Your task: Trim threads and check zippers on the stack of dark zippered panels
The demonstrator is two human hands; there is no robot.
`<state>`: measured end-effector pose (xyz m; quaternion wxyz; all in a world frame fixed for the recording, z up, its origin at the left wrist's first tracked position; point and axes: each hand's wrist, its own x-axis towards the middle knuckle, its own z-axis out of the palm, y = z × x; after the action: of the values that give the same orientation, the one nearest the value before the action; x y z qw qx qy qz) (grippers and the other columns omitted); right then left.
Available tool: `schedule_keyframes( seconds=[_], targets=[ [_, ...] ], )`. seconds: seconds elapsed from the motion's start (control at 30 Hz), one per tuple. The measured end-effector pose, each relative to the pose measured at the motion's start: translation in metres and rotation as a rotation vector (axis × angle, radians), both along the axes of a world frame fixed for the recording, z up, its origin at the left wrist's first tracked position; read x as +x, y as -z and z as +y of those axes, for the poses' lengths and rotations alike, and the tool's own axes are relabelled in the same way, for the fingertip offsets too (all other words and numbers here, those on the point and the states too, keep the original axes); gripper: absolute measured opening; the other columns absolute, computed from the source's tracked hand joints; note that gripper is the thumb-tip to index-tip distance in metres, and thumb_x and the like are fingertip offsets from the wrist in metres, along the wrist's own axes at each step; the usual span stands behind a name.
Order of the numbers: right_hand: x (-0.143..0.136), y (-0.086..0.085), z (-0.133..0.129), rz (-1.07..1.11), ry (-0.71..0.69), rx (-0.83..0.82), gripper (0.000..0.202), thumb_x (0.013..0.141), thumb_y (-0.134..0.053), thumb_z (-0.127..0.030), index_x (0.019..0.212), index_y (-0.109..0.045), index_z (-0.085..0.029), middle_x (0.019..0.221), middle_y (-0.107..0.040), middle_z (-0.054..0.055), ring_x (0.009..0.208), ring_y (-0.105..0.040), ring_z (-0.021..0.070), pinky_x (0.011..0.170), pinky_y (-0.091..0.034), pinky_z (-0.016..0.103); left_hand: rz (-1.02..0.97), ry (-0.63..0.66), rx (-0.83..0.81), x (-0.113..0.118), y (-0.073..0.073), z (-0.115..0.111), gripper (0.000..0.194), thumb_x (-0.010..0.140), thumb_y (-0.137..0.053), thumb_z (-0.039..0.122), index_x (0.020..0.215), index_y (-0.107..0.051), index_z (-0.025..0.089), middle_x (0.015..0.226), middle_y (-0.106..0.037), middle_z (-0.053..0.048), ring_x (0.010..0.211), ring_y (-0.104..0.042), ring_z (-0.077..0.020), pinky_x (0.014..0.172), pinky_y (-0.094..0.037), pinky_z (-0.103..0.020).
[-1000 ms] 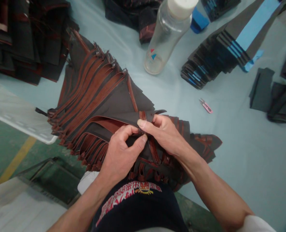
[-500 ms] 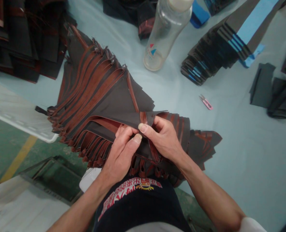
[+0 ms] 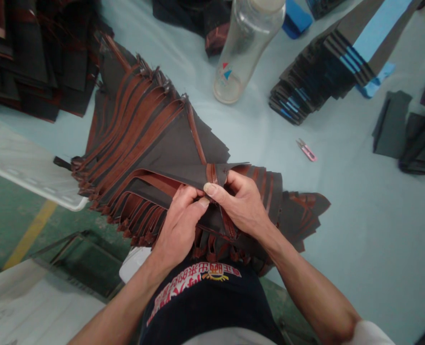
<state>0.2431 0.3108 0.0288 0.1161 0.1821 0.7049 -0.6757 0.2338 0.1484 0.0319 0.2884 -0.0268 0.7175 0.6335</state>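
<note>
Pinching the layered dark-grey and reddish-brown fabric bundle [image 3: 172, 139] at the table's near edge, the left hand [image 3: 183, 223] and right hand [image 3: 239, 201] nearly meet, thumbs bent inward, forearms angling up from below.

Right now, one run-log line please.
left hand: pinching fabric | right hand: pinching fabric | fabric pieces: layered, dark with brown strips | snips: on table, untouched

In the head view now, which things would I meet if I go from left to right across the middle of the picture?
White tray → left hand → right hand → pink snips → grey cloth → black cloth.
</note>
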Motion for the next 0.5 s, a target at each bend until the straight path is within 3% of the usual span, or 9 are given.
schedule_keyframes(
  seconds=[0.27, 0.5],
  targets=[
    [-0.006, -0.003, 0.003, -0.041, -0.011, -0.095, 0.058, 0.083, -0.073, -0.076, 0.074, -0.052, -0.022, 0.073, -0.053, -0.003, 0.066, -0.044, 0.0117, 0.062, -0.040, 0.028, 0.057, 0.186, -0.042, -0.019, -0.013, 0.001, 0.026, 0.097, -0.061, 0.039, 0.091, -0.072, 0.017, 0.087, -0.075, -0.003, 0.080, -0.065, -0.0187, 0.075, -0.050, -0.031],
    [-0.015, -0.003, 0.004, -0.001, -0.050, -0.055, 0.065, 0.084, -0.064, -0.084, 0.069, -0.049, -0.023, 0.066, -0.050, -0.004, 0.062, -0.043, 0.0109, 0.058, -0.037, 0.028, -0.016, 0.114, -0.022, -0.024, 0.002, 0.000, 0.036, 0.092, -0.067, 0.051, 0.088, -0.071, 0.016, 0.080, -0.073, -0.003, 0.071, -0.060, -0.0168, 0.065, -0.048, -0.029]
  ],
)
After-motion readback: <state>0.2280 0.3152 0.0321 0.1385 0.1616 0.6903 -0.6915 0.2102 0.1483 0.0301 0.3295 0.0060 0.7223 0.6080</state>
